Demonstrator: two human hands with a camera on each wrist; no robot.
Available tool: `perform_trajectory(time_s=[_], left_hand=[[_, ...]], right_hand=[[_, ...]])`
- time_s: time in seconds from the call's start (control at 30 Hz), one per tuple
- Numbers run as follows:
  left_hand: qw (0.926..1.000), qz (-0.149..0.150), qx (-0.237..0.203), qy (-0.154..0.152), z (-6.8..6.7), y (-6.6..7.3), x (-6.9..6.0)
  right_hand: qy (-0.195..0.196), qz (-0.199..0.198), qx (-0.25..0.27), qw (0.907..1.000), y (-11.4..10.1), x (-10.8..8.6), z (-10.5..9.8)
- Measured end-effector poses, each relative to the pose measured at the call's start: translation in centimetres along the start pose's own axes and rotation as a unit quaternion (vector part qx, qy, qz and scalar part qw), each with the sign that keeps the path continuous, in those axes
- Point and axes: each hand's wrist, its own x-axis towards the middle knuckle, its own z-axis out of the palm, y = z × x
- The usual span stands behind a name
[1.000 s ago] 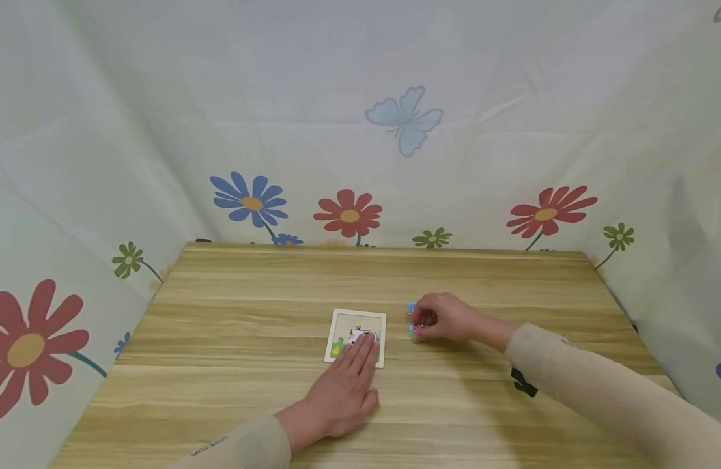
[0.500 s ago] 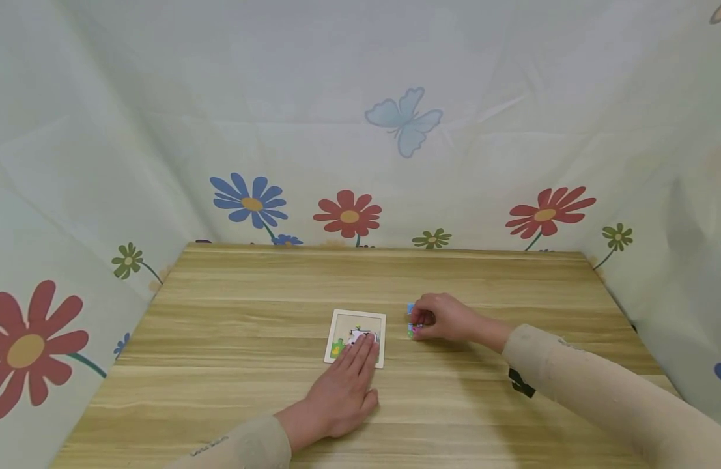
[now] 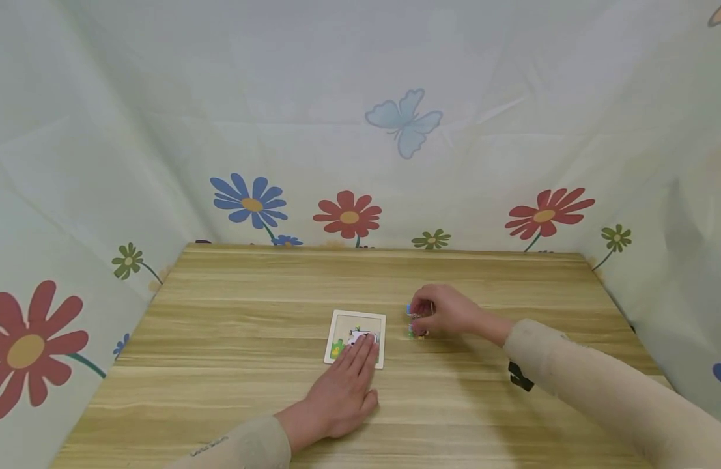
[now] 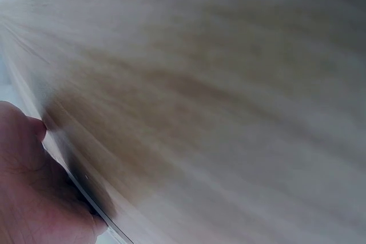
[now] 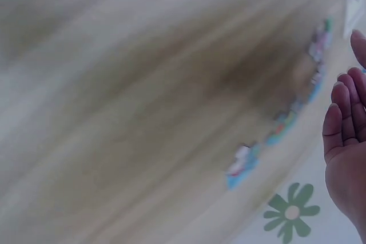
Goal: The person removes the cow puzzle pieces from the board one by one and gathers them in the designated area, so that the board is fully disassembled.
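My left hand (image 3: 345, 391) lies with straight fingers on a pale-framed square puzzle board (image 3: 355, 313) showing part of a cow picture. Its fingertips cover the board's lower right part. In the left wrist view, part of the left hand (image 4: 40, 192) shows beside a thin edge. To the board's right, my right hand (image 3: 448, 312) arches over small colourful puzzle pieces (image 3: 411, 331), mostly hidden by it. In the right wrist view, the right hand (image 5: 346, 135) has thumb and fingertips apart, and a bit of blue shows near them. Several puzzle pieces (image 5: 243, 166) lie in a line on the table.
The wood-grain table (image 3: 249, 293) stretches around both hands. A pale cloth (image 3: 278, 117) printed with flowers and a butterfly hangs behind it and at both sides. A dark object (image 3: 520, 376) sits under the right sleeve.
My right hand has risen slightly and shifted over the pieces, its thumb moving up and uncovering a piece below. My left hand and the board have stayed in place.
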Motion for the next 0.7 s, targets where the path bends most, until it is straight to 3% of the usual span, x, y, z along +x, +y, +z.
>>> perform_trajectory(time_s=[0.27, 0.5, 0.7], left_hand=[[0.9999, -0.008, 0.0, -0.01, -0.3, 0.1, -0.1], [0.9999, -0.006, -0.01, -0.003, 0.3, -0.2, -0.1], [0.9998, -0.006, -0.012, -0.018, -0.1, -0.1, 0.2]], right_hand=[[0.014, -0.006, -0.004, 0.9999, -1.6, 2.4, -1.1], [0.005, -0.009, -0.013, 0.9999, -2.8, 3.9, -0.6], [-0.004, -0.023, -0.003, 0.9997, -3.5, 4.7, 0.0]])
